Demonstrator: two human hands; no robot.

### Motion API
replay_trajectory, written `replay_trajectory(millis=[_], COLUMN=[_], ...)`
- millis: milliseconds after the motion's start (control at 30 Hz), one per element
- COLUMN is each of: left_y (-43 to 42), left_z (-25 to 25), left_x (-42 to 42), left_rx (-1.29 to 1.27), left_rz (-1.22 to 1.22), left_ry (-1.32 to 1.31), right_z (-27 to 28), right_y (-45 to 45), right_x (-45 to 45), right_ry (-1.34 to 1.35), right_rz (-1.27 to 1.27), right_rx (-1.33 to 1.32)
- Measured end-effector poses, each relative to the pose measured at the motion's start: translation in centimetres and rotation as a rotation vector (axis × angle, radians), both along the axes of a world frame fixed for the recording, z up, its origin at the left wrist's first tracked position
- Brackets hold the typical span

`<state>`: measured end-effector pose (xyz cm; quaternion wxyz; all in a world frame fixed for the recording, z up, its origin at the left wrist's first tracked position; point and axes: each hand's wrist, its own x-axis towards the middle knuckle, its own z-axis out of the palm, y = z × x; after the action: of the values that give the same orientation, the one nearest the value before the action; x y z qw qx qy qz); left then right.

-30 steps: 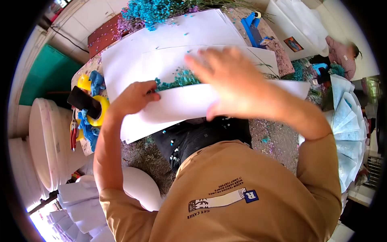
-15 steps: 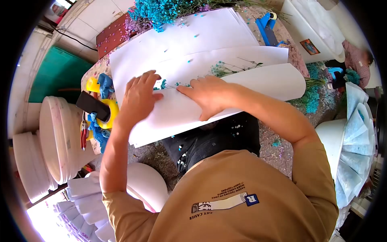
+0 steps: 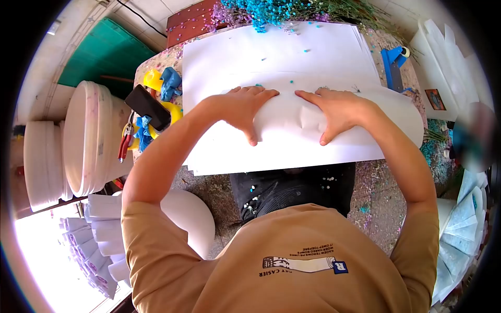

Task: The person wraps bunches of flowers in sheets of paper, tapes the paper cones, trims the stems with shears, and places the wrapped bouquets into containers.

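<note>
White wrapping paper (image 3: 308, 120) is rolled over into a loose tube near the front of a stack of white sheets (image 3: 224, 57). My left hand (image 3: 242, 109) rests on the roll's left part, thumb apart and fingers reaching over its far side. Further right, my right hand (image 3: 342, 112) presses on the same roll with its fingers spread. Between the hands the paper is slightly creased. Green stems (image 3: 434, 135) stick out of the roll's right end; the flowers inside are almost wholly hidden.
Blue and purple flowers (image 3: 266, 13) lie along the table's far edge. A blue tape dispenser (image 3: 392, 68) stands at right. A phone (image 3: 148, 107), yellow tape, and red-handled pruners (image 3: 125, 141) are at left. White buckets (image 3: 86, 141) and wrapped bouquets (image 3: 464, 224) flank the table.
The paper has been folded further over the flowers, hiding most of them. My left hand has moved onto the roll, and my right hand has shifted right. The head view has shifted too.
</note>
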<state>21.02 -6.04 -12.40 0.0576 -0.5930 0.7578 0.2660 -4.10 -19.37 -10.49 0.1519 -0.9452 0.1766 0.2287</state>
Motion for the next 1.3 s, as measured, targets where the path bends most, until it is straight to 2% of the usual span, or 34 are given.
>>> replay_trajectory(millis=[33,100,167,233,300,333,433,500,533,600,633,667,700,767,800,833,900,967,1067,1100,1133,1167,1233,1267,1300], left_y=[-0.5,0.1,2.5,7.2,10.4,11.1,11.7,10.5,9.5,7.0,5.9,4.5,3.1,-0.3,-1.4,-2.0,0.6,3.3,3.4,2.8,2.0,1.1,-0.6,-1.1,-1.4], left_z=[-0.1,0.1,0.5,-1.4,-1.8,-2.1,-2.0,-1.4,-0.4,1.4,1.2,0.9,0.7,1.2,1.0,1.0,1.5,0.8,-0.7,-0.9,-0.9,-0.8,0.4,0.3,0.2], left_x=[0.1,0.0,-1.6,-4.0,-6.2,-6.6,-6.9,-5.9,-5.5,-4.4,-3.4,-2.2,-1.0,0.9,1.2,1.3,0.1,-3.0,-3.4,-3.0,-2.5,-2.1,-0.9,-0.7,-0.8], left_rx=[0.145,0.143,0.036,-0.419,-0.670,-0.655,-0.734,-0.526,-0.529,-0.011,-0.013,0.067,0.145,0.484,0.502,0.525,0.022,-0.287,-0.459,-0.464,-0.342,-0.224,-0.080,-0.060,-0.039], left_rz=[-0.006,0.011,0.068,0.046,0.026,0.039,0.018,0.027,0.026,0.117,0.117,0.117,0.115,0.180,0.177,0.180,0.070,0.043,0.031,0.027,0.059,0.096,0.114,0.103,0.089], left_ry=[0.052,0.066,0.016,-0.164,-0.287,-0.285,-0.342,-0.204,-0.203,-0.033,-0.034,0.081,0.194,0.305,0.290,0.276,0.029,-0.129,-0.190,-0.192,-0.150,-0.106,0.013,0.011,0.011], right_z=[0.5,0.8,-0.3,-3.4,-4.5,-5.1,-5.0,-4.2,-3.5,-2.2,-1.6,-1.5,-2.1,-3.8,-2.4,-2.8,-4.3,-4.5,-4.1,-4.1,-3.6,-3.0,-0.9,-2.1,-2.0], right_y=[-0.1,0.6,2.2,5.1,8.3,9.3,9.4,8.4,7.7,5.6,4.0,2.4,0.6,-3.5,-4.8,-5.7,-6.7,-7.0,-6.9,-6.7,-6.1,-4.7,-1.0,-0.2,0.2], right_x=[0.3,0.2,-1.0,-4.0,-6.0,-6.5,-6.6,-6.0,-5.5,-4.3,-3.3,-2.2,-1.3,0.3,2.5,2.6,2.7,2.8,2.2,1.3,0.7,0.2,-0.6,-1.1,-1.1], right_ry=[0.095,0.077,0.056,-0.315,-0.594,-0.653,-0.632,-0.599,-0.505,-0.411,-0.286,-0.159,-0.163,-0.135,0.195,0.193,0.229,0.231,0.190,-0.074,-0.330,-0.332,-0.286,-0.343,-0.344], right_rz=[-0.055,-0.053,-0.047,0.039,0.102,0.110,0.082,0.083,0.077,0.071,0.043,0.013,0.012,0.013,-0.234,-0.243,-0.281,-0.250,-0.227,-0.160,-0.089,-0.083,0.006,0.068,0.050], right_rx=[0.177,0.139,0.106,-0.106,-0.272,-0.361,-0.328,-0.294,-0.202,-0.112,0.051,0.215,0.213,0.680,0.838,0.833,0.947,0.988,0.882,0.626,0.358,0.348,-0.009,-0.155,-0.169])
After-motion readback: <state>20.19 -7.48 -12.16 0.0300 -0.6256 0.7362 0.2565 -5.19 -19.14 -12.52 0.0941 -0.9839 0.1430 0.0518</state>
